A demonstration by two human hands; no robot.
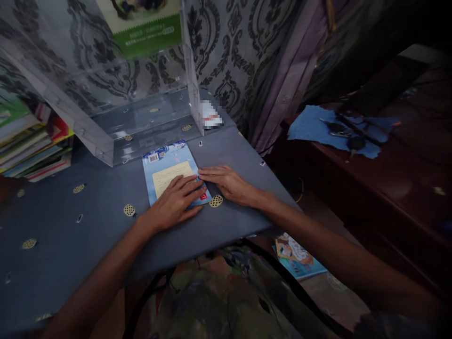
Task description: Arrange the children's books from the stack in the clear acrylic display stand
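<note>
A thin blue booklet with a cream label lies flat on the grey-blue table. My left hand rests palm down on the booklet's lower half, fingers stretched out. My right hand lies flat beside it, fingertips touching the booklet's right edge, the palm on the table. Neither hand grips anything.
A clear plastic box stands behind the booklet. Stacked books sit at the left. At the right a dark wooden ledge carries a blue cloth and glasses. Another booklet lies on the floor below the table edge.
</note>
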